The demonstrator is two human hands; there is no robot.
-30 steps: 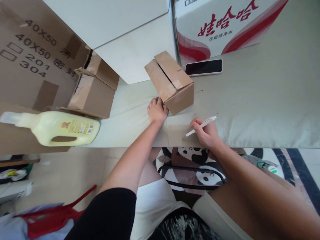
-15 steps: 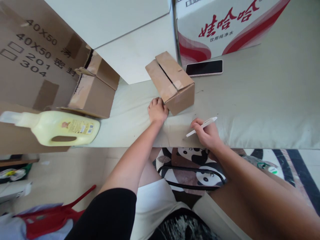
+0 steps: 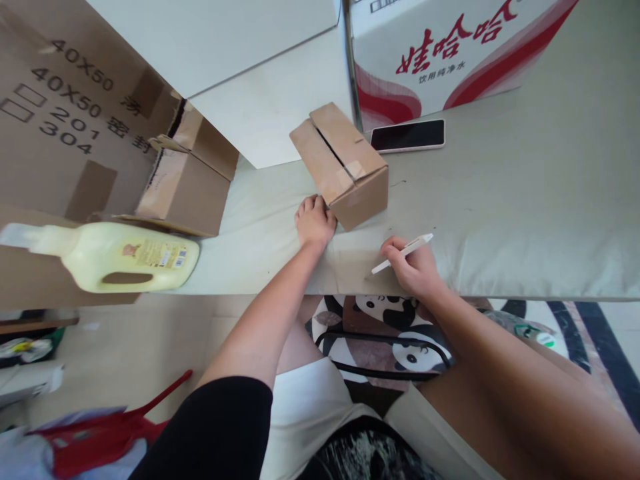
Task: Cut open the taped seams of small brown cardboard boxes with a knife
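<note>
My left hand [image 3: 315, 221] lies on the pale cushioned surface [image 3: 505, 200], its fingers stretched out and slightly apart. Its fingertips are right by the lower left corner of a small brown cardboard box [image 3: 364, 200]; whether they press on it is hard to tell. The box is closed on top, with clear tape across the near end of its seam. To the right, my right hand [image 3: 413, 265] is closed around a slim white pen [image 3: 417, 244]. The pen slants, its thin tip towards the lower left, close to the front edge of the surface.
A phone [image 3: 407, 135] lies behind the box, before a red-and-white carton [image 3: 445, 80]. White boxes [image 3: 285, 113] stand at the back. On the left are a yellow jug [image 3: 135, 257], a brown box [image 3: 193, 187] and a large carton [image 3: 75, 87]. A black metal bar [image 3: 385, 338] is below.
</note>
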